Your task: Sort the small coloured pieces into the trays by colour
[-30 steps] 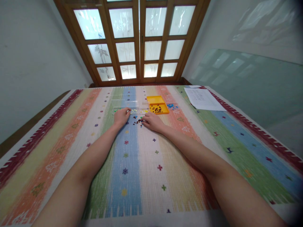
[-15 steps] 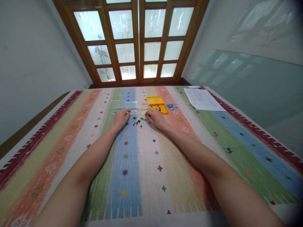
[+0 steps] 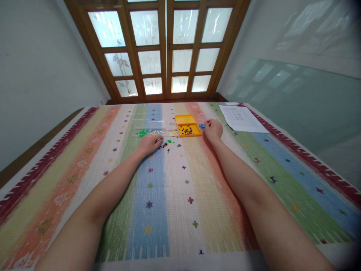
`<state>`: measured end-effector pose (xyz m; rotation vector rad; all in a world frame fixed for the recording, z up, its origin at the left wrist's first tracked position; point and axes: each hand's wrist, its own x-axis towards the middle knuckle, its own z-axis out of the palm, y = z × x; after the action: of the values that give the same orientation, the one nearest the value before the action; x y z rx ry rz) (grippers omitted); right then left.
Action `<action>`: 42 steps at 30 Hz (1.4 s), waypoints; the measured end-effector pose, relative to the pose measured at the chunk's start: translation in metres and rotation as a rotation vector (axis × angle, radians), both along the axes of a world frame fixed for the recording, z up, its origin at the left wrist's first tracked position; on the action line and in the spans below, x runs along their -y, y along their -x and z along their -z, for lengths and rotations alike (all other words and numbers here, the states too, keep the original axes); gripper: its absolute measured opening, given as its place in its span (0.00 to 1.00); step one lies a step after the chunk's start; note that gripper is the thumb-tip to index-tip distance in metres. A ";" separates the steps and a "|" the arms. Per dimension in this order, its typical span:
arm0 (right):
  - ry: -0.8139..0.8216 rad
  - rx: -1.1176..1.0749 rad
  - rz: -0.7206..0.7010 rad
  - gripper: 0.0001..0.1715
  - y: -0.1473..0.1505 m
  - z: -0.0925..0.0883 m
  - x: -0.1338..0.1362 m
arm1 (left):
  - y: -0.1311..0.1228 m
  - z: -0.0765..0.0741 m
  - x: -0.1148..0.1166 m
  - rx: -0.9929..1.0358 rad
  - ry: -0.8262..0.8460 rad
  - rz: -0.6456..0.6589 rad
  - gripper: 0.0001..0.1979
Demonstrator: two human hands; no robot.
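Observation:
My left hand [image 3: 150, 145] rests at the left edge of a small mixed pile, its thumb and fingertips pinched together; anything between them is too small to make out. In that pile lie brown pieces [image 3: 164, 145] and green pieces [image 3: 169, 141]. My right hand [image 3: 214, 130] is at the clear box of blue pieces [image 3: 202, 127], fingers closed, with whatever they hold hidden. Between the hands stands an open yellow box [image 3: 200, 134] with brown pieces [image 3: 186, 130] in it. Clear boxes beyond my left hand hold green pieces [image 3: 142, 132], whitish pieces [image 3: 157, 132] and yellow pieces [image 3: 173, 133].
A striped cloth [image 3: 180, 218] covers the table. Printed paper sheets [image 3: 242, 119] lie at the far right. Behind the table are wooden doors with glass panes [image 3: 150, 64], with walls on both sides.
My right hand has moved from the pile rightward to the blue pieces. My left hand has come from the clear boxes toward me, to the pile's edge, uncovering the green pieces.

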<state>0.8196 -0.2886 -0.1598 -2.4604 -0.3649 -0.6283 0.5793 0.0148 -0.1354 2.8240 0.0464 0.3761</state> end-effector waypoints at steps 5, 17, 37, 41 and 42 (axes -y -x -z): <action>-0.007 0.009 -0.009 0.18 0.003 0.002 -0.003 | 0.003 0.000 0.000 -0.059 0.001 0.142 0.15; -0.015 0.033 -0.208 0.14 0.026 -0.006 -0.023 | 0.008 -0.007 0.006 -0.113 -0.063 0.226 0.13; 0.036 0.094 -0.491 0.11 0.061 -0.008 -0.049 | 0.006 -0.007 0.014 -0.105 -0.239 0.230 0.15; 0.032 0.093 -0.498 0.12 0.063 -0.009 -0.049 | 0.005 -0.006 0.013 -0.117 -0.205 0.221 0.15; 0.030 0.093 -0.501 0.12 0.064 -0.009 -0.049 | 0.005 -0.005 0.013 -0.116 -0.190 0.217 0.15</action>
<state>0.7556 -0.2394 -0.1508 -2.2399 -0.9921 -0.5194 0.5745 0.0017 -0.1301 2.9949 -0.2832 0.1757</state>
